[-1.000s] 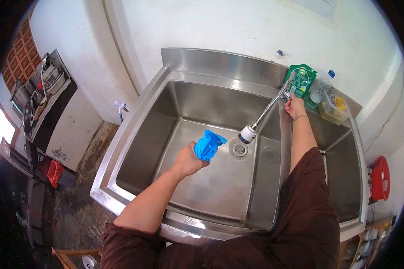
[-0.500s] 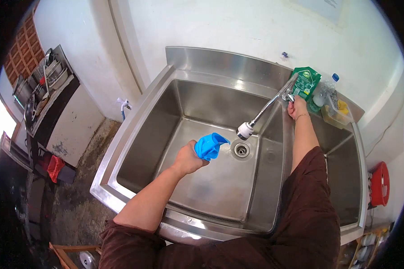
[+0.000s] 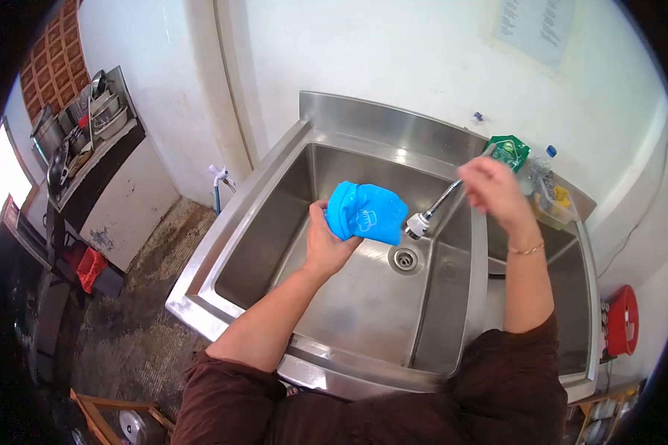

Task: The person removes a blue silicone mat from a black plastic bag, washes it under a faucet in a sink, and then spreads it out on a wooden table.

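My left hand [image 3: 332, 243] is closed around a blue piping bag [image 3: 367, 215], holding it over the large basin of the steel sink [image 3: 326, 311]. The bag is soft, with its upper edge folded over and a pale cupcake-like print on its side. Beside it hangs the white spray head [image 3: 417, 225] of a flexible metal faucet [image 3: 447, 194], a little above the drain [image 3: 404, 259]. My right hand [image 3: 496, 194] is raised in front of the faucet's base, slightly blurred, fingers loosely bent and apart, with nothing seen in them. It hides the faucet handle.
Behind the sink's right side stand a green pouch [image 3: 509, 152], a clear bottle with a blue cap [image 3: 542, 169] and a plastic tub with a yellow sponge [image 3: 558, 204]. A red basin [image 3: 622, 320] hangs at right. Pots and pans [image 3: 89, 122] crowd a counter at left.
My right hand has come off the faucet handle and moved up and toward me. My left hand has lifted and turned the piping bag, so its printed side shows. The view has shifted slightly.
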`<state>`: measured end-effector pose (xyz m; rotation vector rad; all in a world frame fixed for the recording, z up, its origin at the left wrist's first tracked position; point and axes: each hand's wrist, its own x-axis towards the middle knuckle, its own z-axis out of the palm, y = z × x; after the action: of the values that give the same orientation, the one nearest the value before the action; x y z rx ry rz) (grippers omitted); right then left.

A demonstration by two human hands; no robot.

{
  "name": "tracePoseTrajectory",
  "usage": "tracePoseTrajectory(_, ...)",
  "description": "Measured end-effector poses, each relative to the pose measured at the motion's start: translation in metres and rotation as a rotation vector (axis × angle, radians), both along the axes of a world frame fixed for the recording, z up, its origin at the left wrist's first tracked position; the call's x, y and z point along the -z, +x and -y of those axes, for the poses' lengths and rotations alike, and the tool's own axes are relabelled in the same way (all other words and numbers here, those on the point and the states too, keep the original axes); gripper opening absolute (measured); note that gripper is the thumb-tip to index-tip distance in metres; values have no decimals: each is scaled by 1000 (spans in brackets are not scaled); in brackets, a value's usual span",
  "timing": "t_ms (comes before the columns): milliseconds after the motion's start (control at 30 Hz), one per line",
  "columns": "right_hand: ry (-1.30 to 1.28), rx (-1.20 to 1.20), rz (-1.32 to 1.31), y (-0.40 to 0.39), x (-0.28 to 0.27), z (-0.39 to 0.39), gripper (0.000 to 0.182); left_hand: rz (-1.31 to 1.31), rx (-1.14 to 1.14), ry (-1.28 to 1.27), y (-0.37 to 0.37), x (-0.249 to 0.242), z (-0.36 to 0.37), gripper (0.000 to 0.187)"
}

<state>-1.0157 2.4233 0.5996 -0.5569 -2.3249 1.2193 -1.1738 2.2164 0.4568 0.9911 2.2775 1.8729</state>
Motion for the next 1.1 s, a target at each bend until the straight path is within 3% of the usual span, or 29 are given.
tracePoseTrajectory(33, -27, -110, 45, -4, 0, 23, 29, -6, 8, 6, 3, -2, 1, 72)
tracePoseTrajectory(67, 52, -71, 154, -14, 6, 44, 41, -48, 26, 33, 5, -4, 2, 69)
tracePoseTrajectory(167, 792, 25, -35, -51, 81, 51, 57, -80, 99, 154, 7, -9, 4, 66)
tracePoseTrajectory(200, 795, 31, -37, -54, 77, 61, 57, -63, 145, 240, 5, -10, 6, 65)
tracePoseTrajectory(267, -406, -339, 87, -59, 64, 81, 52, -59, 149, 312, 0, -11, 7, 64)
tracePoseTrajectory(300, -671, -336, 255, -53, 50, 85, 41, -52, 150, 383, -3, -12, 9, 62)
tracePoseTrajectory(333, -672, -334, 253, -51, 49, 87, 41, -52, 152, 382, -3, -17, 15, 62)
tracePoseTrajectory(400, -565, -263, 38, -47, 48, 87, 29, -64, 159, 266, -4, -29, 25, 64)
tracePoseTrajectory(433, -303, -225, 11, -47, 49, 78, 21, 40, 254, 167, -11, -30, 34, 62)
tracePoseTrajectory(467, -307, -218, 10, -42, 40, 78, 21, 42, 261, 164, -14, -37, 44, 62)
tracePoseTrajectory(533, -150, -104, -46, -29, 14, 84, 18, 187, 617, 28, -16, -50, 63, 59)
tracePoseTrajectory(567, -151, -96, -45, -25, 0, 91, 18, 181, 633, 102, -16, -48, 68, 55)
tracePoseTrajectory(600, 186, -62, 44, -20, -14, 98, 22, 184, 639, 101, -17, -49, 76, 55)
tracePoseTrajectory(633, 521, -29, 135, -18, -22, 103, 27, 358, 698, 148, -16, -58, 88, 57)
tracePoseTrajectory(667, 514, -25, 139, -16, -22, 106, 27, 535, 752, 192, -18, -64, 98, 59)
tracePoseTrajectory(733, 1049, 101, 327, -13, -23, 109, 39, 638, 813, 271, -29, -65, 114, 56)
tracePoseTrajectory(833, 999, 326, 191, 2, -61, 124, 41, 809, 704, 398, -40, -72, 140, 39)
tracePoseTrajectory(933, 1111, 425, 269, 6, -82, 143, 42, 876, 699, 484, -54, -75, 161, 35)
tracePoseTrajectory(1033, 1222, 482, 92, 2, -99, 133, 44, 766, 574, 434, -53, -96, 192, 31)
tracePoseTrajectory(1100, 1182, 450, 162, -7, -112, 146, 46, 643, 510, 356, -59, -107, 215, 32)
